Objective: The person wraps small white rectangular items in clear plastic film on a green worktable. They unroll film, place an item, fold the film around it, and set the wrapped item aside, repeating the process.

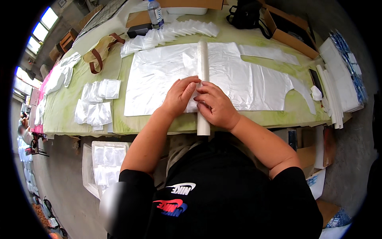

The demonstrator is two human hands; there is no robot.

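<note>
A thin white plastic sheet (pixel 159 75) cut like an apron, with a curved cut-out and narrow straps at its right end, is spread on the table. Across it lies a long whitish tube (pixel 203 59), its near end reaching past the table edge. My left hand (pixel 181 95) is at the tube's left side, fingers stretched out and fingertips touching it. From the right, my right hand (pixel 218 104) rests its bent, spaced fingers on the tube. Neither hand is wrapped round it.
Folded clear plastic packets lie in a row (pixel 171 34) behind the sheet and in a cluster (pixel 99 95) at left. A water bottle (pixel 155 14), a cloth bag (pixel 101 51) and an open cardboard box (pixel 290 32) stand around. A bin (pixel 89 167) of packets sits below left.
</note>
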